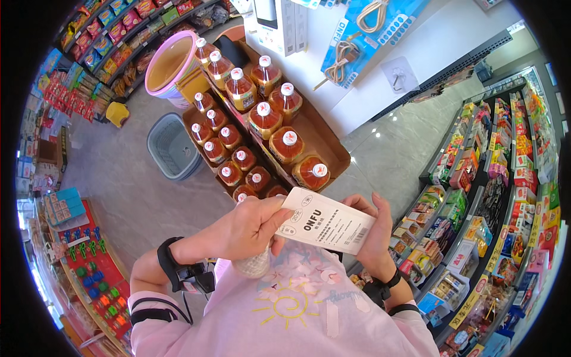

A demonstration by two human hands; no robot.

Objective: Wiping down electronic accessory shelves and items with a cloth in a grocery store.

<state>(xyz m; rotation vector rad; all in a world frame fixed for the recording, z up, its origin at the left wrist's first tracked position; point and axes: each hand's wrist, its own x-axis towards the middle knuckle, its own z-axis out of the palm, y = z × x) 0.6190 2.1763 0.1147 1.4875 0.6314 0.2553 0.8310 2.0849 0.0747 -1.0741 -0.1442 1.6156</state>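
Note:
My left hand (252, 227) pinches the left edge of a flat white ONFU package (328, 223), thumb on top. It is held in front of my chest with its printed back, bearing a barcode, facing up. At the package's other end, my right hand (377, 236) holds the right edge, palm behind it and fingers partly hidden. Under my left wrist shows a whitish, net-textured thing (253, 264), mostly covered. Just beyond the package stand cardboard boxes of bottles with amber liquid (290, 145). Packaged cables (345, 58) hang on blue cards from a white display panel farther off.
Left of the boxes are a grey-blue plastic basket (171, 147) and a pink-rimmed bucket (171, 62) of brownish liquid. Shelves of packaged goods (468, 214) rise on the right; snack shelves (111, 35) curve at the upper left. A red display board (100, 276) stands lower left.

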